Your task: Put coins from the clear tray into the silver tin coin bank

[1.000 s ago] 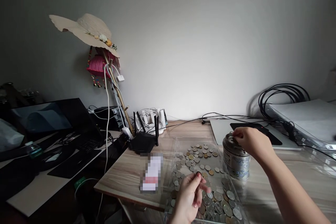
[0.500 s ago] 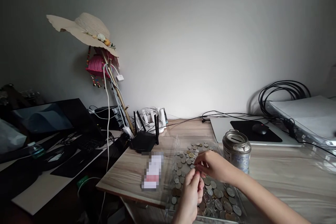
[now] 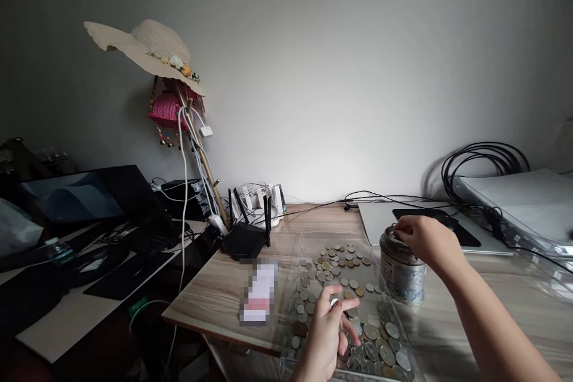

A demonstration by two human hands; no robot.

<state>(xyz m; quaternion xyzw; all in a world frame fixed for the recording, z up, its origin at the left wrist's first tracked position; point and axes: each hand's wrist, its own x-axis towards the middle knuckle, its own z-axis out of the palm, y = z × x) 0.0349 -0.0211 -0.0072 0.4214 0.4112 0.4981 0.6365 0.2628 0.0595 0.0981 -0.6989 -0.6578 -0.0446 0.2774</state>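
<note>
"Right hand (image 3: 423, 237) is over the can (image 3: 403, 280) now, away from the left hand (image 3: 326, 325) it meets half a second earlier."

"How does everything lie?"

"Desk (image 3: 219, 295) across the lower frame. On it, at lower centre, a clear tray (image 3: 308, 245) with loose coins (image 3: 370, 332). Right of the tray stands the can, upright."

"And the hands?"

"Right: fingers curled down at the lid; I can't tell how tightly they close or whether they hold anything. Left: over the tray, fingers partly spread, thumb keeping what looks like a small coin (image 3: 335, 301)."

"Any advice?"

"I'd steady the right wrist, keep fingertips close to the lid, and hold the left low, so a slip lands in the tray."
</note>
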